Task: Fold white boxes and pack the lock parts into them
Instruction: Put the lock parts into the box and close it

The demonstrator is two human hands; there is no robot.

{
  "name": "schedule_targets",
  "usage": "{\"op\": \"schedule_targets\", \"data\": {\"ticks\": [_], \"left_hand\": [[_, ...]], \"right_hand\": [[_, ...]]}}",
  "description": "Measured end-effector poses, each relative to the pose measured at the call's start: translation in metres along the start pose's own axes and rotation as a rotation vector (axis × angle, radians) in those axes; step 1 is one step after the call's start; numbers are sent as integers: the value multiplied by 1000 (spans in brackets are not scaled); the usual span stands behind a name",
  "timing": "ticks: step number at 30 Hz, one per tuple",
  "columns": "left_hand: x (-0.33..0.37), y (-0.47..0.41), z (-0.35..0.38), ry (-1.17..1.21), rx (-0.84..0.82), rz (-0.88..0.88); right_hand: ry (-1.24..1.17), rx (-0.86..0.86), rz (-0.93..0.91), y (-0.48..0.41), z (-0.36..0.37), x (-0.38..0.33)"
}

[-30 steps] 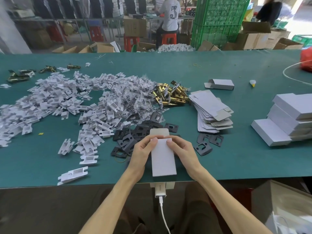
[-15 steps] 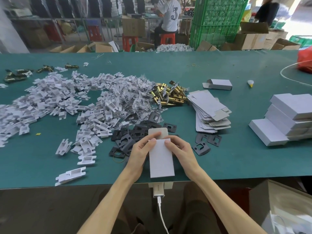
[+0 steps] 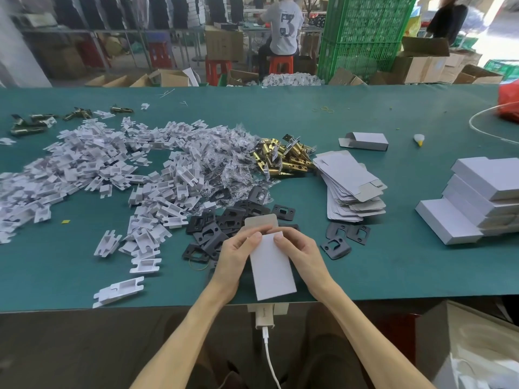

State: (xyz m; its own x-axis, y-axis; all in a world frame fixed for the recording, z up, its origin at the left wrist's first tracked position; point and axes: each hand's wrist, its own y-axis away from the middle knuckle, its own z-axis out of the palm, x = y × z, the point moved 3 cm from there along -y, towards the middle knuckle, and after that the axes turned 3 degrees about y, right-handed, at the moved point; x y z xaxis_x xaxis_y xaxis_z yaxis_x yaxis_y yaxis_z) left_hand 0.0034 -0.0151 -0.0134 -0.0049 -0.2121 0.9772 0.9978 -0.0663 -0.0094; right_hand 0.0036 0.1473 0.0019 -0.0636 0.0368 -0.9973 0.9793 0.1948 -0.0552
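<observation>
At the bench's (image 3: 393, 276) near edge, the left hand (image 3: 234, 258) and right hand (image 3: 302, 256) grip a white box (image 3: 271, 266) by its sides, thumbs pressed on its top, its end flap (image 3: 261, 221) open over the black plates (image 3: 222, 228).

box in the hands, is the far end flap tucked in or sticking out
Sticking out: the flap juts past the far end of the box, untucked; left hand and right hand grip its sides.
</observation>
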Motion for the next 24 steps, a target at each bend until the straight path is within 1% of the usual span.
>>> {"op": "schedule_targets", "data": {"ticks": [4, 6, 8, 10, 13, 15, 17, 20, 22, 24], "left_hand": [[3, 1, 0, 39, -16, -8], [5, 2, 0, 68, -2, 6], [6, 2, 0, 86, 17, 30], [6, 0, -3, 105, 80, 56], [8, -5, -9, 137, 223, 84], [11, -6, -10, 150, 261, 94], [16, -7, -8, 76, 227, 106], [24, -8, -3, -96, 92, 140], [29, -8, 3, -144, 7, 126], [34, -10, 7, -174, 8, 122]], "right_hand": [[-1, 19, -11, -1, -1, 2], [-43, 39, 36, -2, -1, 4], [-37, 23, 77, -4, 0, 6], [51, -24, 71, -5, 2, 9], [232, -102, 18, -3, 7, 11], [204, -95, -13, -3, 6, 10], [98, -46, -25, -3, 1, 8], [-66, 18, -19, -1, -8, 6], [-155, 52, 11, 0, -12, 6], [-180, 64, 29, 1, -13, 5]]}}
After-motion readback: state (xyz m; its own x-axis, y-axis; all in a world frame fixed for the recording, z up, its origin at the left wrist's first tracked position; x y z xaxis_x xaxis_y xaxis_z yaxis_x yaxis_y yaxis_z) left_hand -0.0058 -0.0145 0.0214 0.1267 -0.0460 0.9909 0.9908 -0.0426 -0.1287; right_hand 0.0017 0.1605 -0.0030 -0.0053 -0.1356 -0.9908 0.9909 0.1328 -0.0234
